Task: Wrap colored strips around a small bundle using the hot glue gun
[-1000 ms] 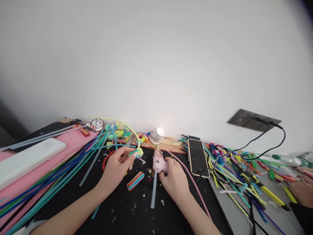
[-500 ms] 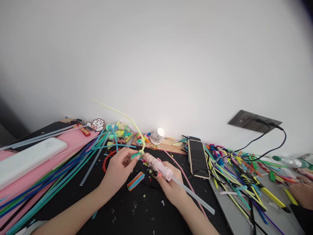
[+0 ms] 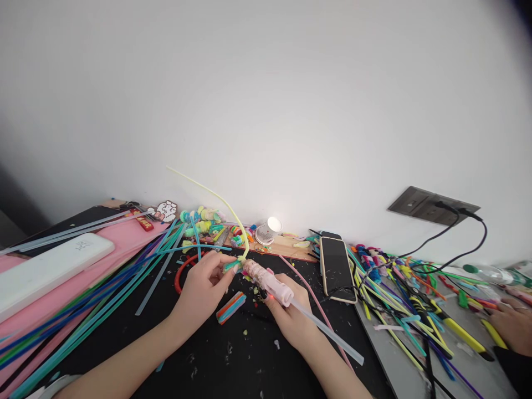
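My left hand [image 3: 203,285] pinches a small green piece [image 3: 231,265], and a long pale yellow pipe cleaner [image 3: 224,201] rises from it, curving up to the left. My right hand [image 3: 291,310] is wrapped round a pink glue gun [image 3: 272,285] with a glowing red light. A clear glue stick [image 3: 332,331] sticks out of the gun's back end. The gun's stained nozzle end is close beside the green piece; whether they touch is hard to tell. A striped orange and blue bundle [image 3: 231,308] lies on the black mat [image 3: 224,360] between my forearms.
Pipe cleaners [image 3: 124,277] and a white box [image 3: 54,271] lie left on pink material. Behind are red-handled scissors [image 3: 179,277] and a paper cup [image 3: 273,226]. Rightward are a phone [image 3: 337,269], cables, yellow-handled pliers [image 3: 461,332], a bottle [image 3: 490,273] and another person's hand [image 3: 513,327].
The yellow pipe cleaner's free end has swung slightly to the right. My left hand has shifted a little with the green piece, while the glue gun has barely moved.
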Tool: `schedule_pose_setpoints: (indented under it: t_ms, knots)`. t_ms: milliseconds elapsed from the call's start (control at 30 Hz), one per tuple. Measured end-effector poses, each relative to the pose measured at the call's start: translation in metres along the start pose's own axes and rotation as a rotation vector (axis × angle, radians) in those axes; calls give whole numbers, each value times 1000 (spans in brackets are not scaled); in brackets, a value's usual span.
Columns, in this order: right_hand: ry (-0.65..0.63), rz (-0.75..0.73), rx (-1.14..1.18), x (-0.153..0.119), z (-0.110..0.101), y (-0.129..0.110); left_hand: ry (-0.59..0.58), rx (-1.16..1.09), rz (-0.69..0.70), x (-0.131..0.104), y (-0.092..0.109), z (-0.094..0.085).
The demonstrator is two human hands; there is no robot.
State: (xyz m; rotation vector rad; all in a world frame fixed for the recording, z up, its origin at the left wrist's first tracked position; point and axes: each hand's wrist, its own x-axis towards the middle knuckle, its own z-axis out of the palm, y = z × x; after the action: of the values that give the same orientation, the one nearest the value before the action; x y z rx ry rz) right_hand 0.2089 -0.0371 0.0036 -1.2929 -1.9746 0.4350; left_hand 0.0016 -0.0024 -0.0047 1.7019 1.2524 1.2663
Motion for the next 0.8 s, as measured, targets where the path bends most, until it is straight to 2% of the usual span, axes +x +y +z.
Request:
schedule_pose_setpoints:
  t_ms: [433,800]
  knots:
    - [-13,8,-13,-2,1,1,17,-89,-39,2,3,-1]
    - [0,20,-35,-2,1,-1,41,-195,-193,4,13,-4]
